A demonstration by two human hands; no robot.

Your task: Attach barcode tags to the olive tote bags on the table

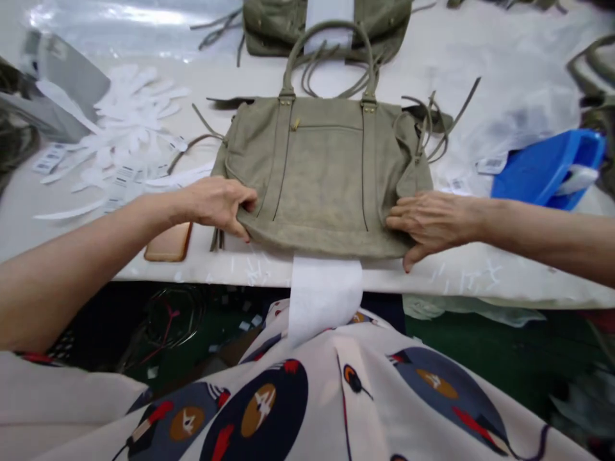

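An olive-green handbag [321, 173] lies on the table in front of me, its two handles pointing away and a short zip across its upper front. My left hand [218, 203] grips the bag's lower left corner, thumb underneath and fingers bent over the edge. At the lower right corner, my right hand [425, 221] has its fingers curled against the leather, thumb at the bottom edge. A white paper strip [327, 294] comes out from under the bag and hangs over the table edge toward my lap. Thin cords dangle at both sides of the bag.
Another olive bag [273, 29] lies behind, wrapped with a white strip. Many white paper tags [129, 109] are heaped at the left, near a phone [168, 243]. A blue plastic tray [535, 169] and clear plastic sheets [523, 77] lie at the right.
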